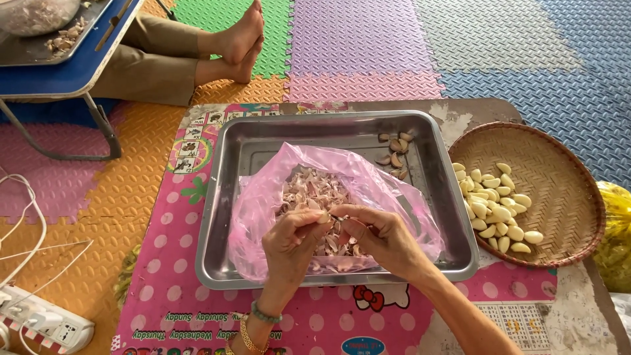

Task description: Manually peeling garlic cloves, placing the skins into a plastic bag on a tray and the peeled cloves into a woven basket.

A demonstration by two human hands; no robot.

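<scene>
Fingers point(320, 217) of our left hand point(292, 243) pinch shut on a garlic clove point(325, 218) at centre frame, and the right hand point(384, 240) closes its fingertips on the same clove from the other side, seemingly pulling at its skin, though the clove is small and partly hidden. Both hands work over a pink plastic bag point(263, 204) full of papery garlic skins point(312, 190), lying in a steel tray point(453, 210). We judge the work well along: peeled cloves point(499, 213) heap in the woven basket point(565, 177) at right, while only a few unpeeled cloves point(394, 154) remain in the tray's upper right. The tray sits on a pink dotted desk point(177, 263).
</scene>
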